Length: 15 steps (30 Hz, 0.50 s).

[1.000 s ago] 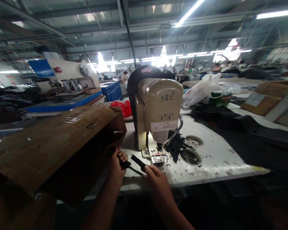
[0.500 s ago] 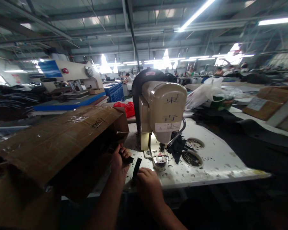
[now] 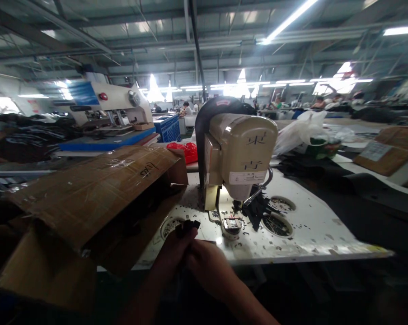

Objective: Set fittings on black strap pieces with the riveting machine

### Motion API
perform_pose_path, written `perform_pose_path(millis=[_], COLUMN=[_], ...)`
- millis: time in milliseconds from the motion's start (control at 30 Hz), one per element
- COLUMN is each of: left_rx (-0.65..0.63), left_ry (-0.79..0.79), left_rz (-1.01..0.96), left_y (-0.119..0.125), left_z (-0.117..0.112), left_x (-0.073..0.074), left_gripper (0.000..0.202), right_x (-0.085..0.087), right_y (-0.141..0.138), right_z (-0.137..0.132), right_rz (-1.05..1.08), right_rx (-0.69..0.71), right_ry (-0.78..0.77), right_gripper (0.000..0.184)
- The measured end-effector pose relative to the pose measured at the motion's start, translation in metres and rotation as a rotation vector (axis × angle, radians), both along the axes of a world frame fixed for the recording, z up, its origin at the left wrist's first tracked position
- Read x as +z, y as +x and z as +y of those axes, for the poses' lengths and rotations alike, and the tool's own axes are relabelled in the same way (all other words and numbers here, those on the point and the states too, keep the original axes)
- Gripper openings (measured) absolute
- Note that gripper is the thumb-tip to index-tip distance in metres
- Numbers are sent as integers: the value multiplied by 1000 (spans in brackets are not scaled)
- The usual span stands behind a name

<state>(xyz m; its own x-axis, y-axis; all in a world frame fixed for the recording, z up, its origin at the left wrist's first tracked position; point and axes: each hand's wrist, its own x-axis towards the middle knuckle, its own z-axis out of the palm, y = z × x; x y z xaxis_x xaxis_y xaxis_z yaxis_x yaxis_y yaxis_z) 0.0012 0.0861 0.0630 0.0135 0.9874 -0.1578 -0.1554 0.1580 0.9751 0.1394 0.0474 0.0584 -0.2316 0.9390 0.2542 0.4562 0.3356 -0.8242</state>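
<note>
- Our right hand (image 3: 207, 266) is now touching our left hand (image 3: 176, 246); it is no longer staying apart from it as in the earlier look.
- We are keeping both hands by the front edge of the white table (image 3: 315, 232), with the brown box (image 3: 98, 180) sitting close on the left.
- We are seeing a bit of table top, with black crumbs (image 3: 243, 233) on it, lying between our hands and the metal plate (image 3: 232, 223) of the big machine (image 3: 247, 149). More table top is stretching out to the right.
- Our left fingers are squeezing shut around small black strips (image 3: 189, 225), and their ends are poking up past the thumb.
- Our right fingers are hiding behind the left hand, so we are not able to tell if they are gripping anything.
- Brown box is turning its open side toward our hands; its inside is looking too dark to make out.
- Left cup (image 3: 162, 231) is holding little bits, and our black strips are covering part of it.
- Front right cup (image 3: 291, 229) is holding dark scraps, and back right cup (image 3: 294, 205) is holding paler bits.
- Black cloth (image 3: 255, 210) is lying just beside those two cups.
</note>
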Motion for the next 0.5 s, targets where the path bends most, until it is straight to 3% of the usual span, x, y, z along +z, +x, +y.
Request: perform_pose_path(millis=[200,333,500], left_rx=[106,235,240], left_ry=[-27,-6,1], left_rz=[-227,-353,-357], left_y=[-9,-14,-16], left_z=[-2,-7,-16], left_x=[-5,1,3], left_gripper=[62,71,64], right_x=[-10,-28,-51], right_y=[25,33,29], right_z=[1,4,-1], right_rz=[-250,-418,-384], right_rx=[-208,-108,-135], right_ry=[133,230,353], right_gripper=[18,26,15])
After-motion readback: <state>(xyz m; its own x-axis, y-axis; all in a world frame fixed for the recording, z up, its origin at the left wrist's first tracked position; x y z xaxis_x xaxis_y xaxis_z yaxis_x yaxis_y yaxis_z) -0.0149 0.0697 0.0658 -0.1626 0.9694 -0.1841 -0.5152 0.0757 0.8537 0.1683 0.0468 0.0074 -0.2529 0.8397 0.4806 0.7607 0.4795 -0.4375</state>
